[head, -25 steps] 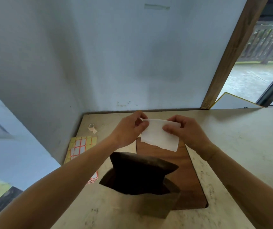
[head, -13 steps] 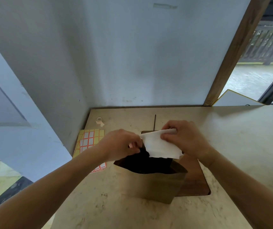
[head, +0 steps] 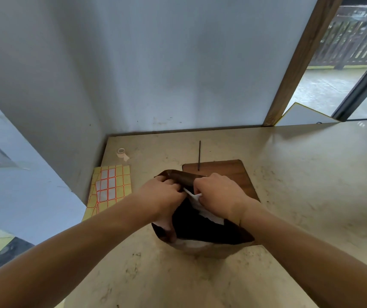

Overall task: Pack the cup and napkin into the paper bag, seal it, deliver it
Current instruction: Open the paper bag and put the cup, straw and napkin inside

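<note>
Both hands at the open paper bag, napkin going in

Head view: left hand [head: 167, 194] and right hand [head: 219, 195] curled, both pinching the white napkin [head: 197, 202], which hangs into the mouth of the paper bag [head: 202, 250]; bag stands on the table [head: 300, 196] over a brown board [head: 233, 174]; sticker sheet [head: 111, 187] and tape roll [head: 122, 153] to the left; cup not visible

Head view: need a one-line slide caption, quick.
Both hands, left and right, push a white napkin into the open paper bag on the table.
</note>
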`<state>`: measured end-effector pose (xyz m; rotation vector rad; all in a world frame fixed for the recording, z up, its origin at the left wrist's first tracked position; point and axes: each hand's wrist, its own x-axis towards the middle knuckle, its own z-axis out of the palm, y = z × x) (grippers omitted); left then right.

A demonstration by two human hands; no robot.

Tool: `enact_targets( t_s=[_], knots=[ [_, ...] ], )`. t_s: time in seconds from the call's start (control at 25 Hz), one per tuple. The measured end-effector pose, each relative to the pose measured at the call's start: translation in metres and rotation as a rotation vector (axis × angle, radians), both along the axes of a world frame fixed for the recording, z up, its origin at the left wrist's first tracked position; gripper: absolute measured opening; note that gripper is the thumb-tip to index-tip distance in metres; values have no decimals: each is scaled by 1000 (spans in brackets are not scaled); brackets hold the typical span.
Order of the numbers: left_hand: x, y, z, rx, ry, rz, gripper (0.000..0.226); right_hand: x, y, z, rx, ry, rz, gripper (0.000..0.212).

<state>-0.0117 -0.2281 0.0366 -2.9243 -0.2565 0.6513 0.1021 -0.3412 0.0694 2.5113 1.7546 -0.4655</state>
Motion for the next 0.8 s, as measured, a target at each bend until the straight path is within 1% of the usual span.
enact_targets(
  t_s=[0.16,0.24,0.36,0.48,0.6,0.72,0.8],
  knots=[
    [-8,-3,-2,52,-28,-1,118,-3,-7,-5,-132,-115,19,18],
    [-9,-3,-4,64,-43,-6,122,-4,-8,-11,-182,-149,-9,17],
    [-11,-7,-6,93,-60,-10,124,-3,-6,-22,-285,-146,-53,20],
    [-10,-12,-5,106,-45,-12,126,2,-3,-38,-328,-107,-109,22],
    [-7,-10,-4,98,-35,-20,128,9,8,-60,-341,-44,-222,21],
    [-5,-10,-4,112,-21,-20,126,20,21,-81,-315,71,-348,21],
    [-4,-10,-3,115,-7,-22,125,27,28,-95,-287,162,-435,25]
  ],
)
